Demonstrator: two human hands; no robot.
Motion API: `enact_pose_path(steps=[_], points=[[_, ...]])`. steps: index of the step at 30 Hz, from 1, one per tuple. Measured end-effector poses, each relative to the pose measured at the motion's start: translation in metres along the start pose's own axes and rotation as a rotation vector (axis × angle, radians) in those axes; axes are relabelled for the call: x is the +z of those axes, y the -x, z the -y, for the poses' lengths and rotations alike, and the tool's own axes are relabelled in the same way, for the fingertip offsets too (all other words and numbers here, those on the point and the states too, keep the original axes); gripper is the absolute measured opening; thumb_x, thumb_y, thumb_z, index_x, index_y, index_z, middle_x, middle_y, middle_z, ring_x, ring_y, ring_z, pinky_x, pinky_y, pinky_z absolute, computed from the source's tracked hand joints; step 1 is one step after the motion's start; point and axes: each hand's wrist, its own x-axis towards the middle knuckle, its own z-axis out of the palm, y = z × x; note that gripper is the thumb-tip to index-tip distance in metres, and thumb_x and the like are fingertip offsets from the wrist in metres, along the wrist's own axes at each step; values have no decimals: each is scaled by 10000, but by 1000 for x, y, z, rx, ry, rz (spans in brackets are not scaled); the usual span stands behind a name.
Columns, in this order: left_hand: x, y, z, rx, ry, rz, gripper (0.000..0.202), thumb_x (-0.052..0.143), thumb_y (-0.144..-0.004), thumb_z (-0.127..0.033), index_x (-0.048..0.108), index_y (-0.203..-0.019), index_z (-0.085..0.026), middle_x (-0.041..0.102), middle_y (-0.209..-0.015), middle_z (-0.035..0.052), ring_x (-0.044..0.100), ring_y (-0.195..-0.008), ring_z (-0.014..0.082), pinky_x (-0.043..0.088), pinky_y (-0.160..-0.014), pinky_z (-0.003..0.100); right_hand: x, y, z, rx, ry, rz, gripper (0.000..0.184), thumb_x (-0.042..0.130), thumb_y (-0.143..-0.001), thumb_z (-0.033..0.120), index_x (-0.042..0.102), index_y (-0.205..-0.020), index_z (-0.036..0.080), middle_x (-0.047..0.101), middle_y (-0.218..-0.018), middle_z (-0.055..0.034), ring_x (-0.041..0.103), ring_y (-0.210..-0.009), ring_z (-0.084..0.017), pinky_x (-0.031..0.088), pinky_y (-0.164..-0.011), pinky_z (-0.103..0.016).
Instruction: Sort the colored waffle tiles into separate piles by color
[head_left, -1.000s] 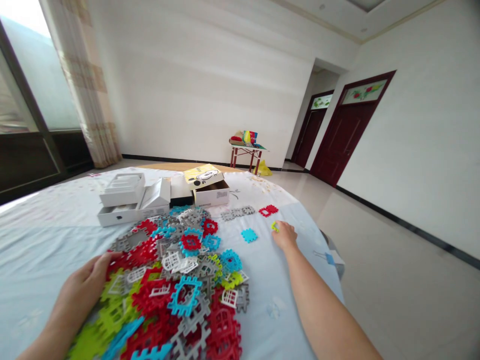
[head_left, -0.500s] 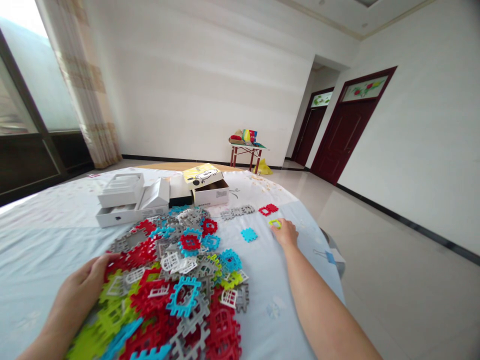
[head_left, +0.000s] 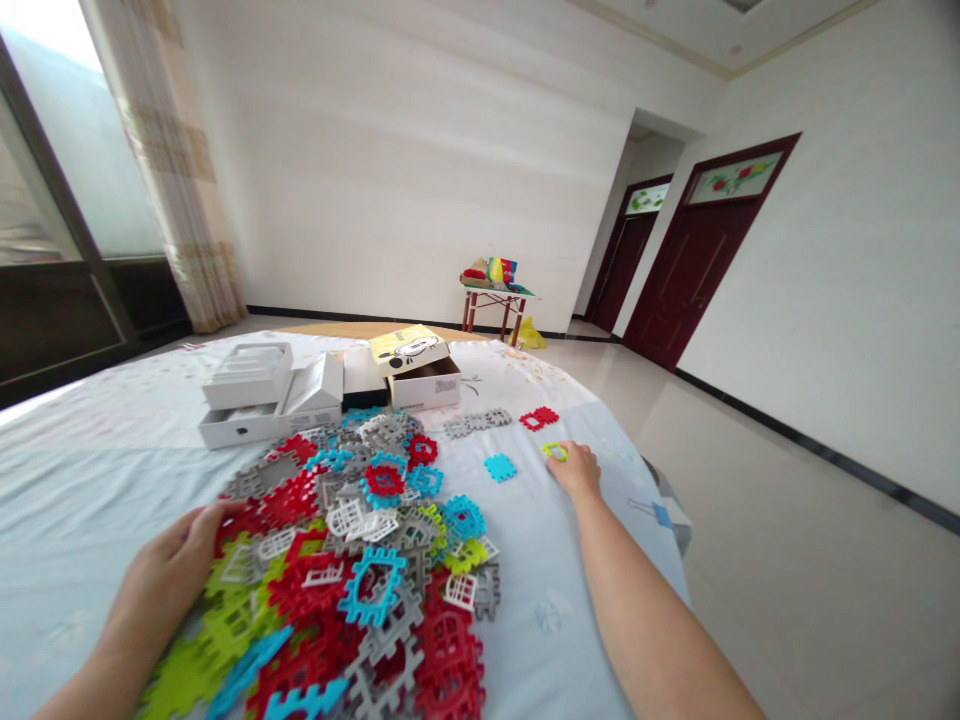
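A heap of interlocking plastic tiles [head_left: 352, 570] in red, grey, blue, green and white lies on a pale blue cloth [head_left: 90, 480]. My left hand [head_left: 169, 575] rests on the heap's left edge with fingers curled over red and green tiles. My right hand [head_left: 576, 468] reaches far right and touches a small yellow-green tile [head_left: 553, 451] lying on the cloth; its fingers are bent down over the tile's near edge. A lone blue tile [head_left: 499, 466], a red piece [head_left: 538, 418] and a grey strip [head_left: 476, 423] lie close to it.
Open white boxes [head_left: 259, 395] and a box with a yellow cartoon lid [head_left: 416, 365] stand behind the heap. The table's right edge drops to a tiled floor [head_left: 750, 520]. A small red table [head_left: 495, 300] and dark red doors [head_left: 697, 260] are farther off.
My right hand set the yellow-green tile down on the cloth and slid slightly right. The left hand stays on the heap.
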Motion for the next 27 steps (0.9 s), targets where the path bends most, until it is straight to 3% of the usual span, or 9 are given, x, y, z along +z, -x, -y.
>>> enact_pose_path(steps=[5, 9, 17, 23, 27], points=[[-2, 2, -3, 21, 4, -11, 473, 310, -768, -467, 638, -967, -190, 667, -736, 21, 594, -743, 201, 436, -646, 263, 1, 3, 0, 15, -18, -36, 451, 530, -703, 395, 539, -1129, 247, 536, -1080, -92, 501, -1010, -236, 401, -827, -337], [-3, 2, -2, 37, 5, -26, 459, 329, -766, -455, 645, -962, -187, 671, -813, 31, 591, -771, 198, 433, -662, 260, 3, 8, 0, 9, -47, -107, 482, 523, -709, 389, 507, -1164, 229, 500, -1153, -105, 466, -1057, -254, 400, -835, -356], [-2, -5, 4, 61, 40, -35, 455, 349, -756, -426, 651, -967, -160, 675, -741, 34, 596, -722, 193, 439, -603, 246, 3, 13, 2, -6, -7, -24, 413, 504, -735, 356, 537, -1128, 234, 543, -1096, -102, 484, -1037, -253, 396, -823, -372], [-1, -4, 2, 68, 43, -18, 455, 345, -757, -419, 652, -973, -162, 677, -779, 43, 596, -782, 207, 440, -645, 255, -2, 22, 8, -18, -47, -97, 407, 514, -743, 322, 520, -1140, 231, 507, -1148, -95, 451, -1067, -249, 376, -841, -369], [0, -4, 0, 44, 46, -10, 465, 337, -763, -430, 645, -995, -170, 675, -800, 45, 595, -767, 204, 440, -640, 260, -2, 39, 23, -161, -147, -122, 356, 509, -753, 282, 547, -1098, 206, 513, -1149, -86, 444, -1072, -221, 355, -878, -325]])
